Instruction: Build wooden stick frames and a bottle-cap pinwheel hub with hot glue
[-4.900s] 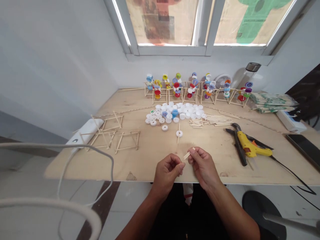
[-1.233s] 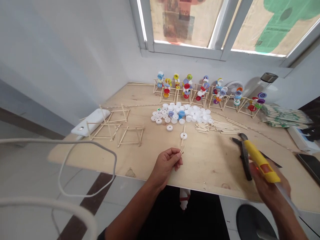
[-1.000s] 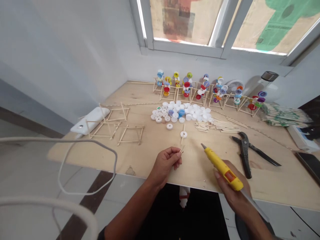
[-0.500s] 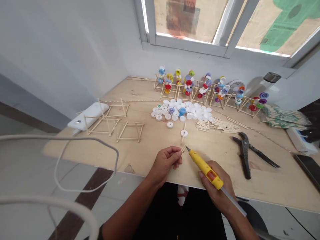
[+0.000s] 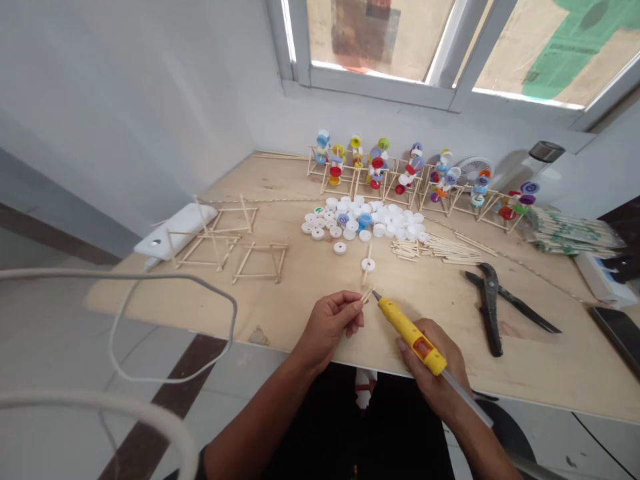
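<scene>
Yellow glue gun [image 5: 411, 336] angled toward wooden sticks [image 5: 368, 295]

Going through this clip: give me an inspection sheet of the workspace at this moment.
Surface: plywood tabletop, bare wood around the hands.
Job's things: short wooden sticks; yellow hot glue gun, tip beside them; white bottle caps, piled; stick frames with caps along the wall.
Clutter: pliers, phone, small fan.
Hands: left hand pinches the sticks; right hand grips the glue gun.
Cables: white cable looping at left; black cord low right.
Surroundings: papered window, tiled floor.
</scene>
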Available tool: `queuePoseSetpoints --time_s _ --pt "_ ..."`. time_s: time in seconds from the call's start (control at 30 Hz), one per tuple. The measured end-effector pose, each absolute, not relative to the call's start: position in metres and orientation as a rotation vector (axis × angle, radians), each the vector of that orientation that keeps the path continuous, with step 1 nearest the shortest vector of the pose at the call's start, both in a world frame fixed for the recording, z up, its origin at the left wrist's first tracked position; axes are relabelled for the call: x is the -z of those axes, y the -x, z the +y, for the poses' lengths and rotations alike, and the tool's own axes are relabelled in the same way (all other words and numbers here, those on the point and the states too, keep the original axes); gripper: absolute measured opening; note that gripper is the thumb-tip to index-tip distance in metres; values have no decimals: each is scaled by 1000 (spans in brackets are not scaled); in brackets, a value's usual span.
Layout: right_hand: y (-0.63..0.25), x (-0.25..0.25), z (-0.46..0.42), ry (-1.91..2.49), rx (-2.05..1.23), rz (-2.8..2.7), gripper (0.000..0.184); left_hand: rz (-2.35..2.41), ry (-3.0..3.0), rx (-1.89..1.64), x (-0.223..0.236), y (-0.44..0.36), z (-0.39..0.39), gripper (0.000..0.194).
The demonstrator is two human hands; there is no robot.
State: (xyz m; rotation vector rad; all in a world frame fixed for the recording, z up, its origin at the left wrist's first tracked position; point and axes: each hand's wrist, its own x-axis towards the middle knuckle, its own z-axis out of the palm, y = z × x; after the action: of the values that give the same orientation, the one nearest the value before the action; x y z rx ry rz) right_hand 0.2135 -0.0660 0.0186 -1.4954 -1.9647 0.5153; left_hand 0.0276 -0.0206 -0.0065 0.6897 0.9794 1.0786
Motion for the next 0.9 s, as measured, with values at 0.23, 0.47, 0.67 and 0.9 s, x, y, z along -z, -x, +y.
queuePoseSetpoints --time_s 0.23,0.47,0.67,0.9 --pt "-213 -21 -64 1517 -490 -1969 18 980 -687 -1073 7 -27 -21 26" --pt "-214 -18 -64 1509 -472 -1966 22 986 -679 -1057 6 -27 -20 27" --pt "-215 -18 -64 1521 -463 -1946 21 992 -673 -1051 5 -27 -21 27" --pt "-215 -15 -64 1541 -450 -1953 24 985 -679 -1062 3 -27 -22 24"
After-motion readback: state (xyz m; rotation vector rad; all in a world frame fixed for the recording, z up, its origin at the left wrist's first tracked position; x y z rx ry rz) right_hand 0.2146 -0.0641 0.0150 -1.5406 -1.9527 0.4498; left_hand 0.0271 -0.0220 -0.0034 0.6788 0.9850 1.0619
